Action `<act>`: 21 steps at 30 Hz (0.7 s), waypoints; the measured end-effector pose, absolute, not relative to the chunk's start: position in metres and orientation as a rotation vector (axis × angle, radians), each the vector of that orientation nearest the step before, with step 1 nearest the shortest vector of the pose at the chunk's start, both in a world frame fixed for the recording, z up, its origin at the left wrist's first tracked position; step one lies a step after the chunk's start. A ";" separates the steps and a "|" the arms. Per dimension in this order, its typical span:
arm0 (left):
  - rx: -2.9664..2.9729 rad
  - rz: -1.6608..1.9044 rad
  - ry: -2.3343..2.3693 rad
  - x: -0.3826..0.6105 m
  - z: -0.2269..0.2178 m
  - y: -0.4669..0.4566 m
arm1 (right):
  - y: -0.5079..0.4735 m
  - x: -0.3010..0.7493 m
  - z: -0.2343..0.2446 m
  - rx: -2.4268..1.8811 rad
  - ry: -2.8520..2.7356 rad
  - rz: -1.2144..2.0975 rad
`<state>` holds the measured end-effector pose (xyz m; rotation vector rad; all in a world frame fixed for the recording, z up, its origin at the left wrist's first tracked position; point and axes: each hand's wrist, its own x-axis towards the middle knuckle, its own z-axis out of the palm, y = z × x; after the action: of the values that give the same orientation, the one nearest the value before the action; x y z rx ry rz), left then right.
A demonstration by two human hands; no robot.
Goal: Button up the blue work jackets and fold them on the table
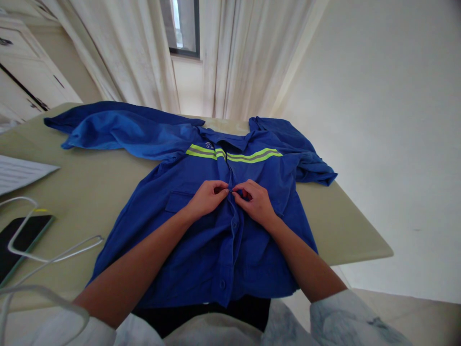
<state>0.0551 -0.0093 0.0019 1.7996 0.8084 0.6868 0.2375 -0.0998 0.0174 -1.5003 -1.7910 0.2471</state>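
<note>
A blue work shirt [201, 240] with yellow-and-grey reflective stripes lies front-up on the pale green table [345, 226], collar toward the far edge. My left hand [207, 198] and my right hand [254, 199] meet at the shirt's front placket, mid-chest. Both hands are closed, fingertips pinching the two fabric edges together around a button. Lower buttons along the placket appear fastened. The shirt's sleeves spread out to the left and right.
A white wire hanger [43, 250] lies at the left over a dark phone [21, 238]. A sheet of paper [21, 173] sits further left. White curtains [230, 57] and a window stand behind the table. The table's right edge drops to the floor.
</note>
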 end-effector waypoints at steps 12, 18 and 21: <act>1.751 0.718 0.745 0.055 0.002 -0.007 | -0.100 0.242 0.009 -1.343 -1.961 0.021; 1.559 0.706 0.709 0.055 0.001 -0.007 | -0.098 0.249 0.007 -1.257 -2.157 -0.381; 1.445 0.689 0.724 0.056 0.003 -0.009 | -0.098 0.250 0.011 -1.234 -2.221 -0.446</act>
<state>0.0557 -0.0086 0.0030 1.4448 0.7236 0.6886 0.2498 -0.0978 0.0114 -1.2342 -2.2213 -0.4463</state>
